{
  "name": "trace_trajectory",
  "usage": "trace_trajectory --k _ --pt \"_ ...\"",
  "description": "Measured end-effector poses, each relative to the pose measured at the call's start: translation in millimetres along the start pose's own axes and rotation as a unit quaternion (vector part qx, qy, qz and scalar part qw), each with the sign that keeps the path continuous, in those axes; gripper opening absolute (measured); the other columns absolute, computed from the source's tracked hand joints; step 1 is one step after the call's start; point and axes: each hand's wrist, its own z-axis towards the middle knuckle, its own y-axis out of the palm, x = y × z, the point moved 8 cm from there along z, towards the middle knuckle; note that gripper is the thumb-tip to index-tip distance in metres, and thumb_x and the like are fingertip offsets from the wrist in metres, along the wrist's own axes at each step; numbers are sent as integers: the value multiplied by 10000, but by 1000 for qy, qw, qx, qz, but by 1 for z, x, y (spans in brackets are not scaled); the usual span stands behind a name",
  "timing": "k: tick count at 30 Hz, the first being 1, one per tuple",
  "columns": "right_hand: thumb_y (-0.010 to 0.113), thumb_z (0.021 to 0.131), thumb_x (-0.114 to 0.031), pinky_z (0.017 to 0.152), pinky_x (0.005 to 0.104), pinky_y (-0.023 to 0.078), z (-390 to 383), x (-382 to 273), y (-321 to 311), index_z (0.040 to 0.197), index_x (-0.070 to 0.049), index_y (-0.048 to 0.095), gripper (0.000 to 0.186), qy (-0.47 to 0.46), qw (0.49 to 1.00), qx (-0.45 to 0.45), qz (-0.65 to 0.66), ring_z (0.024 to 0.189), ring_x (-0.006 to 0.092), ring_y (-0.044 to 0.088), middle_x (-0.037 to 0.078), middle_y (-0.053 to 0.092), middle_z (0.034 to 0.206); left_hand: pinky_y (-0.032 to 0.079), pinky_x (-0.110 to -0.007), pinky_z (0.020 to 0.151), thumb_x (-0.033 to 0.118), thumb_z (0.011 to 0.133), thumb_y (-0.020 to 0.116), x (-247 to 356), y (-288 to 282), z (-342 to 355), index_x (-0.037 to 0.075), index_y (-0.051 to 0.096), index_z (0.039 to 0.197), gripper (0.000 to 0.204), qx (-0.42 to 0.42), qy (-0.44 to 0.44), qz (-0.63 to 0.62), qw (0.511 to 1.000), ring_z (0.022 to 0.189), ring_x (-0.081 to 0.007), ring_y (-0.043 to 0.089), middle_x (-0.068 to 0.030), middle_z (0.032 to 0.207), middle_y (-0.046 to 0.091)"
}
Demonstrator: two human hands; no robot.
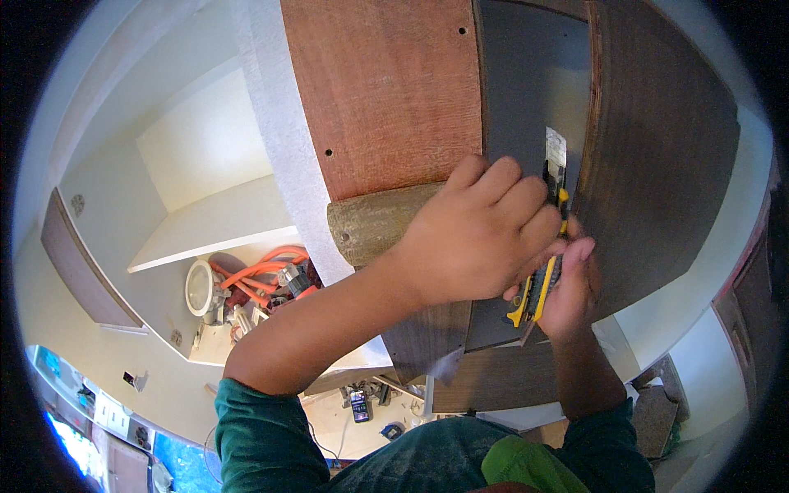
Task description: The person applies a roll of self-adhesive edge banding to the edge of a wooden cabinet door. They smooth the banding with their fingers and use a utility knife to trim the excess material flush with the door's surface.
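Observation:
My left hand (481,234) lies closed over the top of a yellow and black utility knife (538,287), its fingers curled against a grey panel (526,90). My right hand (571,292) grips the knife's handle from below. The knife's blade (556,152) points up along the grey panel, close to the edge of a dark brown wood sheet (666,156). A reddish wood board (386,90) with small holes lies left of the grey panel, and a rounded wooden piece (374,226) shows under my left wrist.
A white cabinet recess with a shelf (222,222) opens at the left. Below it lie orange cables (263,271), a round white lamp (199,287) and small parts. Tools lie on the floor (362,407) far below. A white edge strip (283,140) runs beside the reddish board.

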Motion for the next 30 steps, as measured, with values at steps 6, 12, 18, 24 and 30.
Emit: trace_trajectory --k 6,12,18,24,30 --pt "542 1024 -481 519 301 535 3 11 0 1283 -8 478 542 3 996 -34 78 572 183 616 89 603 779 421 -429 632 255 898 695 -21 -1 0 83 636 719 256 30 -77 -95 992 663 -316 551 -95 693 565" --pt "572 1024 -424 472 302 533 -1 9 -5 1230 -20 525 456 56 994 -19 89 543 181 608 86 591 759 403 -440 599 177 890 683 -24 -7 0 79 609 677 247 37 -80 -140 986 627 -320 537 -99 646 535" --pt "571 1020 -457 465 296 526 1 7 -6 1158 -24 544 455 50 997 -4 55 535 169 602 79 590 746 410 -442 594 187 869 703 -21 -7 2 82 613 689 227 43 -65 -141 987 625 -321 536 -94 661 541" --pt "605 992 -510 472 290 527 6 10 -9 1131 -29 549 504 45 997 38 43 542 159 603 69 584 732 422 -448 603 193 888 694 -21 -2 1 74 619 696 238 38 -65 -162 984 620 -330 542 -101 659 546" --pt "496 1000 -624 518 280 506 11 6 -6 1130 -15 556 626 -27 999 -11 -20 572 151 613 77 610 758 441 -459 622 228 926 683 -24 3 1 57 629 690 296 22 -90 -174 980 628 -350 551 -120 650 560"
